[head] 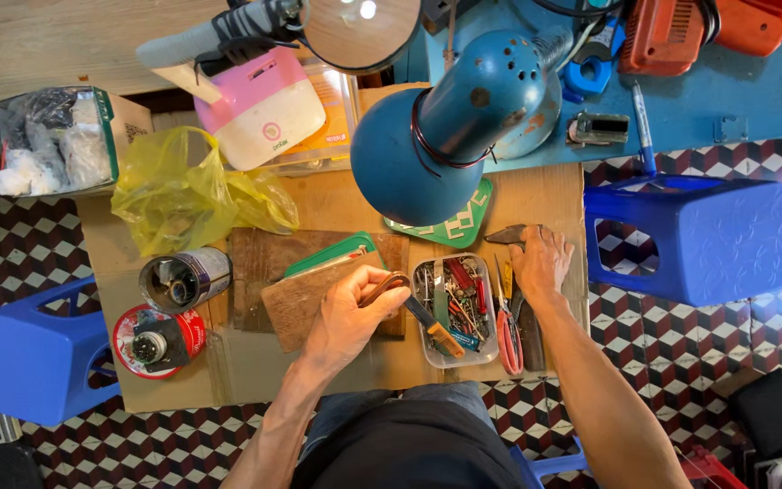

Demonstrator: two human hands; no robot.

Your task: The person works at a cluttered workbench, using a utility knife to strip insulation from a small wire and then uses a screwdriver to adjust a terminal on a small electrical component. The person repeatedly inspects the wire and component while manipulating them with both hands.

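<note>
head view, looking straight down on a cardboard-covered bench (246, 362).

left hand (348, 317): fingers curled and closed round a brown strap (384, 287), a narrow curved band held at the fingertips. its long axis runs from low left to high right, free end pointing toward the right hand. strap sits above the wood block (296, 308) under the palm and just left of the clear tray (452, 312).

clear tray: between the two hands, filled with small tools and screws; a knife (434, 328) with orange handle lies across its near left corner, blade end toward the left fingers.

right hand (542, 263): flat, fingers together, pressing on a dark metal piece (507, 234) at the fingertips. whether it grips it cannot be told. red pliers (509, 335) lie just left of the wrist, handles toward the person.

beyond both hands: blue lamp (450, 127). far left of the left hand: yellow bag (183, 195), metal can (183, 279), red reel (157, 340). right of the right hand: blue stool (699, 240).
</note>
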